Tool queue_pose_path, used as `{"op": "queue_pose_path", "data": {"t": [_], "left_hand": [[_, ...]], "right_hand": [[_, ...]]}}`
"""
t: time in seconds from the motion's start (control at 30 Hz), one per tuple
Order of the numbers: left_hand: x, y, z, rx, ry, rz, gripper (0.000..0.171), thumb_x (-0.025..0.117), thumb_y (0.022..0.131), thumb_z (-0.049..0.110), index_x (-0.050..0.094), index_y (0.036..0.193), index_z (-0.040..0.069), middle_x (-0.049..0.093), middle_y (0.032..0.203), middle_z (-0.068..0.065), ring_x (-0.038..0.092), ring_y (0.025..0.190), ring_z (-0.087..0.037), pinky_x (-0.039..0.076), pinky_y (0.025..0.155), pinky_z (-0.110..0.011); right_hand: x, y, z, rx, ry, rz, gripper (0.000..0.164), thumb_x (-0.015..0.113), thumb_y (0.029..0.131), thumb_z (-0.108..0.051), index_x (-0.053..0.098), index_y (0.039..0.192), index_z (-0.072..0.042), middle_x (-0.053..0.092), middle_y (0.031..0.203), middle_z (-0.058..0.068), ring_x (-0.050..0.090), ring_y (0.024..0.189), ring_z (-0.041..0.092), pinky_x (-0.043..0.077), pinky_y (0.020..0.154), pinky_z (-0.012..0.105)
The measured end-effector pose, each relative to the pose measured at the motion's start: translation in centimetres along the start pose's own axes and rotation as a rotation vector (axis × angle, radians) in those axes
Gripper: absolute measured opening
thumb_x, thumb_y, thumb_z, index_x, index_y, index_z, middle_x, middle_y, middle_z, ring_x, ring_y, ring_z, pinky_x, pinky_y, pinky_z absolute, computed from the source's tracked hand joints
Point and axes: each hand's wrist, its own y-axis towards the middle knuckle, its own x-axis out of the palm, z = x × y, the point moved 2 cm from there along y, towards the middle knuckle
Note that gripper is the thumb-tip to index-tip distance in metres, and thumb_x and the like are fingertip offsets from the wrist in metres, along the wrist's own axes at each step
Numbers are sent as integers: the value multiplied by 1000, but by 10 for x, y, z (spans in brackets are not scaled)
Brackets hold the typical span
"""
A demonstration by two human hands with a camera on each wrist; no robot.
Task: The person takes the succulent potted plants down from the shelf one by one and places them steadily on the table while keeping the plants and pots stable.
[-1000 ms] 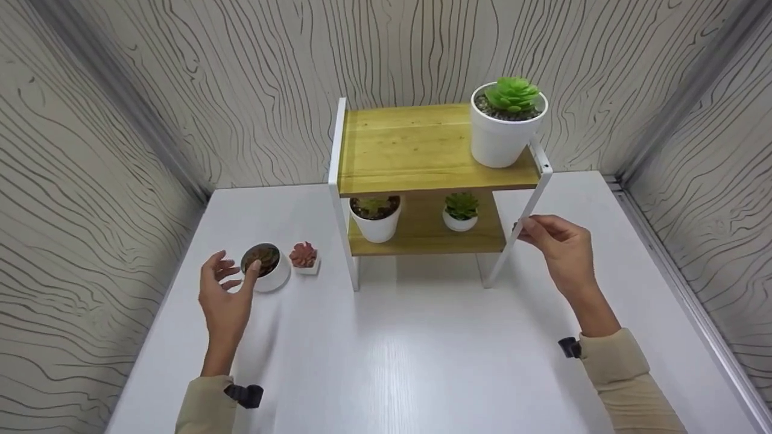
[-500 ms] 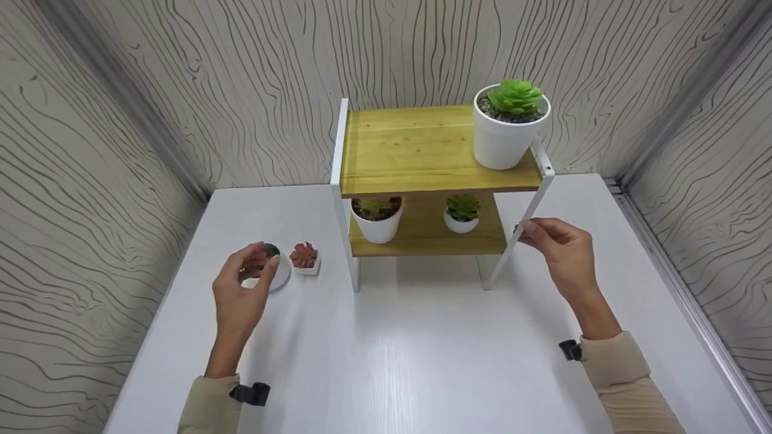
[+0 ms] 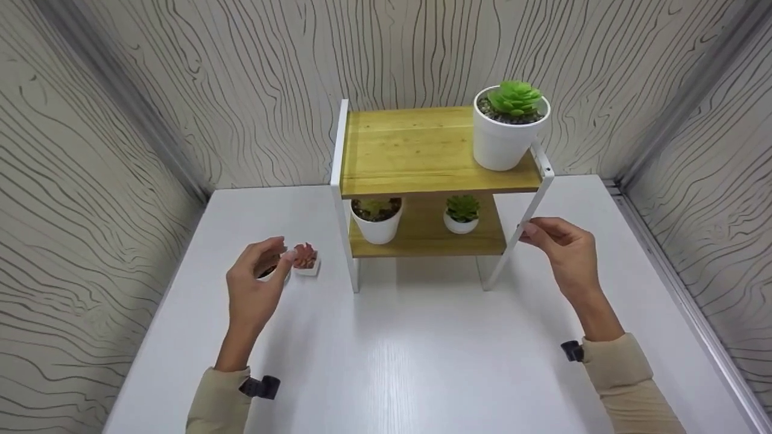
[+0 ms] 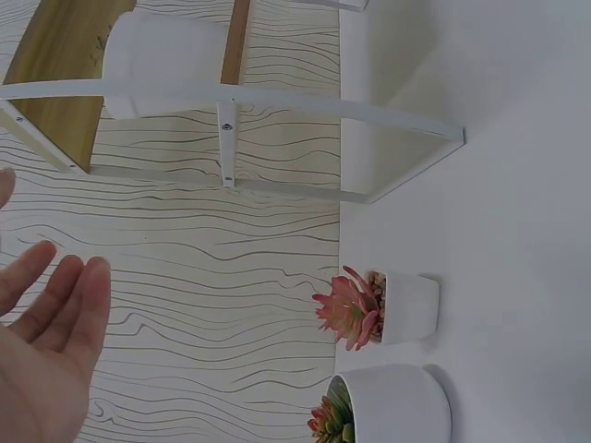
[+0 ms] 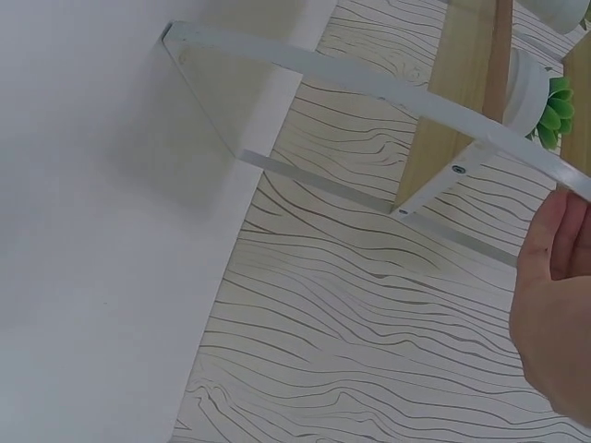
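Note:
My left hand point(image 3: 255, 292) hovers over the left of the table, fingers and thumb loosely curved with nothing between them. Partly hidden behind it is a round white pot point(image 4: 402, 406) with a red-tipped green succulent. Beside that pot stands a small white square pot point(image 4: 412, 308) with a red succulent point(image 3: 305, 255), close to my thumb. On the other side, my right hand point(image 3: 564, 250) pinches the front right post point(image 3: 528, 212) of a two-tier plant shelf point(image 3: 410, 147) between thumb and fingers. In the right wrist view, the fingertips lie against this white metal frame point(image 5: 369, 81).
A large white pot point(image 3: 503, 141) with a bright green succulent stands at the right of the top board. On the lower board are a white pot point(image 3: 379, 229) at left and a small round pot point(image 3: 461, 226) towards the right. Patterned walls point(image 3: 253, 90) enclose the white table point(image 3: 386, 355).
My left hand has moved right, across the round pot and towards the red succulent, covering most of the pot. My right hand has stayed at the shelf post.

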Motion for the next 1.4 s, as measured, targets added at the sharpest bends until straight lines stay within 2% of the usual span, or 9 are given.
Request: {"op": "queue_pose_path", "data": {"t": [0.1,0.2,0.33,0.63,0.83,1.07,1.23,1.4], "left_hand": [[4,3,4,15,-40,-11,35,79,95,14,71,128,4,74,117,-11,75,109,-24,62,96,-28],[8,5,8,25,-58,-15,35,79,95,12,70,127,2,74,117,-12,76,109,-24,62,93,-22],[12,8,12,36,-62,-24,34,79,95,12,71,127,3,75,117,-13,78,106,-27,60,88,-14],[20,11,16,42,-66,-43,31,78,95,13,72,124,2,75,116,-12,75,112,-24,61,91,-17],[29,16,21,34,-74,-89,31,79,96,17,74,123,3,73,120,-15,74,114,-24,64,92,-27],[40,25,29,47,-104,-124,48,77,97,24,65,139,4,74,123,-16,74,116,-27,64,94,-35],[46,26,30,31,-97,-128,43,77,98,25,66,136,8,74,121,-12,75,113,-25,64,95,-41],[52,25,30,-18,-93,-137,39,75,99,27,64,132,9,74,119,-11,74,112,-24,63,96,-45]], "right_hand": [[-3,-2,-3,-3,-30,8,28,74,96,-1,68,117,16,81,103,9,79,92,17,64,89,28],[-5,-3,-8,-8,-53,19,29,73,96,-1,67,120,14,80,106,4,78,94,15,63,90,26],[-8,-4,-15,-28,-69,27,29,73,96,-1,67,123,12,79,111,4,78,97,14,62,92,25],[-9,-4,-32,-71,-41,25,31,72,96,1,66,124,12,79,116,8,78,101,16,62,93,25],[-11,-5,-40,-123,-12,5,34,70,97,4,65,129,12,78,120,6,78,104,14,61,95,22],[-14,-4,-51,-167,59,21,37,70,95,6,64,131,12,77,124,10,77,107,17,60,98,22],[-11,-2,-60,-178,110,32,38,71,94,9,63,131,13,76,125,12,77,110,19,59,100,24],[-9,0,-68,-219,159,41,39,70,92,13,62,130,16,76,124,14,77,111,20,59,101,23]]}}
